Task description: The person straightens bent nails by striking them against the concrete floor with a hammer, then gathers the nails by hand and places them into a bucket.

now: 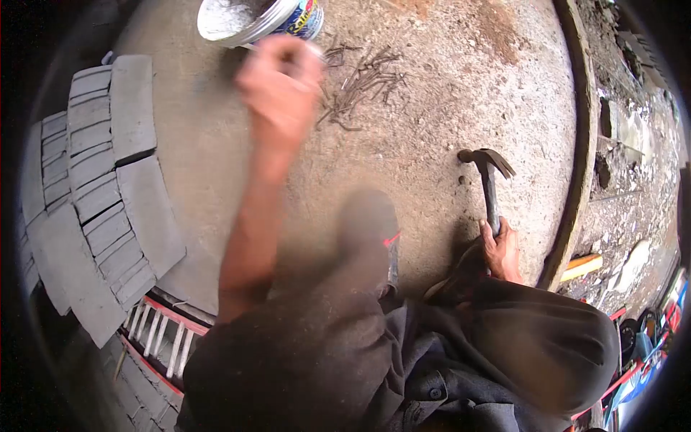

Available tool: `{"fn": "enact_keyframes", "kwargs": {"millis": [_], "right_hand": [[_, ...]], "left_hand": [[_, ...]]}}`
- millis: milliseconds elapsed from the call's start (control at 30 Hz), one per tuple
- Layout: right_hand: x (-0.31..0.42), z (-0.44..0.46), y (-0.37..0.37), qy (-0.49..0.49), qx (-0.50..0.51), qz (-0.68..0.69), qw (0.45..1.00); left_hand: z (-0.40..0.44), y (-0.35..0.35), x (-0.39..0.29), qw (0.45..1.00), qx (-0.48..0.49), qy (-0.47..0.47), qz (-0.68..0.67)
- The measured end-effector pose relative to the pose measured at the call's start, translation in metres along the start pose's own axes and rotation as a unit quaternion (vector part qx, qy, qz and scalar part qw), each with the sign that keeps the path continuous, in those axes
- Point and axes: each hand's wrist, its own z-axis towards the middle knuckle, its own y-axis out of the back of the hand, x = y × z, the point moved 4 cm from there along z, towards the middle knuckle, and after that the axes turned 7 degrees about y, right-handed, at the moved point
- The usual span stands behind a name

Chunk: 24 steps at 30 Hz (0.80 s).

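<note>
My right hand is wrapped round the handle of a claw hammer. The hammer's head points away from me, just above the rough concrete floor or resting on it; I cannot tell which. My left hand is raised in front of me and blurred by motion. Its fingers are curled in a pinch, and whatever they hold, if anything, cannot be made out. Right behind it stands a white bucket with a blue label. Beside that hand, a loose pile of thin, rusty, bent nails lies on the floor.
Grey blocks are stacked at the left, above a red and white rack. A long raised edge runs down the right side, with a yellow piece beyond it. My bent knees fill the foreground.
</note>
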Motion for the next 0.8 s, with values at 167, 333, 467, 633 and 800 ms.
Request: {"fn": "enact_keyframes", "kwargs": {"millis": [167, 333, 467, 633, 800], "right_hand": [[0.004, 0.000, 0.001, -0.017, -0.010, 0.007, 1.000], [-0.012, 0.005, -0.010, 0.008, -0.022, 0.045, 0.999], [-0.011, 0.003, -0.010, -0.017, -0.018, 0.044, 0.999], [-0.002, 0.001, -0.004, -0.024, -0.016, 0.035, 0.999], [0.007, 0.000, 0.000, -0.035, -0.027, 0.025, 0.999]], "left_hand": [[0.119, 0.070, 0.043, 0.981, -0.094, -0.012, 0.169], [0.071, 0.027, 0.030, 0.996, -0.050, -0.021, 0.066], [-0.010, -0.089, 0.071, 0.977, 0.214, -0.013, 0.015], [-0.016, -0.142, 0.107, 0.984, 0.165, -0.011, 0.064], [-0.002, -0.155, 0.123, 0.972, 0.216, 0.077, 0.057]]}}
